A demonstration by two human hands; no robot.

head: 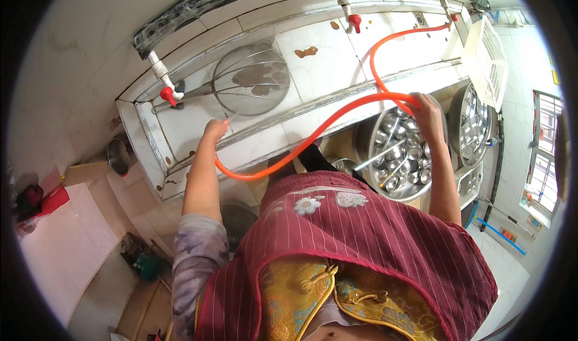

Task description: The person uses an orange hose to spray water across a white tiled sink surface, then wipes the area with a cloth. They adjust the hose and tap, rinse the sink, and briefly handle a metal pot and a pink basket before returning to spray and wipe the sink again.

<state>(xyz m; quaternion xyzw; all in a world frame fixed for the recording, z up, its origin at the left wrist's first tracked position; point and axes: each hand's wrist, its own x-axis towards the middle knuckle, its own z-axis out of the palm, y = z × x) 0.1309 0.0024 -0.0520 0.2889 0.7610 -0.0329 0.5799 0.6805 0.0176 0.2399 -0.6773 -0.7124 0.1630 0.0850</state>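
Observation:
My left hand [216, 130] grips the free end of an orange hose [300, 147], and a thin spray of water leaves it towards the tiled trough. Further along, my right hand [426, 110] is closed around the same hose, above a large metal basin. The hose runs on from there to a red-handled tap at the trough's far right. Inside the white tiled trough [325, 81] lies a round wire-mesh strainer [253, 79], its long handle pointing left. Brown matter shows at the mesh; whether it is on or beneath it I cannot tell.
Several metal bowls and ladles [402, 155] fill the metal basin [377, 171] beside my legs. Another metal basin [472, 124] stands at right, below a white plastic basket [492, 65]. Red-handled taps [168, 95] project over the trough. A metal pot [119, 155] sits at its left end.

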